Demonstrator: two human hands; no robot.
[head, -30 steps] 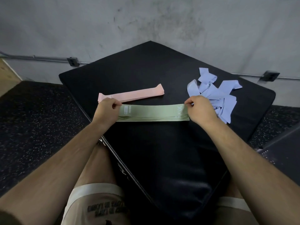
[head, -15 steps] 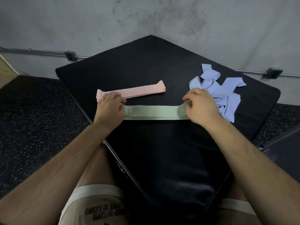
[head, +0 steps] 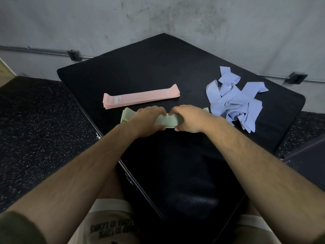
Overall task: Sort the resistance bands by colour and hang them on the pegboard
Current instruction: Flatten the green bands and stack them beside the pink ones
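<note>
**Both hands close on the green bands at the middle of the pad**

A grey, scuffed wall [head: 175, 18] fills the top of the view, and a dark speckled floor [head: 35, 129] runs along the left and far right. A black padded block [head: 158, 67] sits corner-on to the wall, with the person seated at its near corner. Both bare forearms reach forward over it, and pale shorts [head: 109, 224] with dark lettering show at the bottom.

On the right of the pad lies a loose, tangled heap of blue bands [head: 233, 103], some looped and some folded over each other. Left of centre, the pink bands [head: 140, 98] lie flat in a neat stack, slanted slightly, well apart from the blue heap.

Just in front of the pink stack, and apart from it, the green bands [head: 167, 121] lie in a stack on the pad. Their left end fans out past the left wrist, and a small corner shows beyond the right hand, close to the blue heap.

The left hand [head: 147, 120] and right hand [head: 190, 118] sit side by side on the middle of the green stack, almost touching. Each has its fingers curled over the far edge and its thumb tucked at the near edge, gripping the bands.

A thin pipe [head: 35, 51] runs along the wall, carrying two small outlet boxes [head: 74, 55].
</note>
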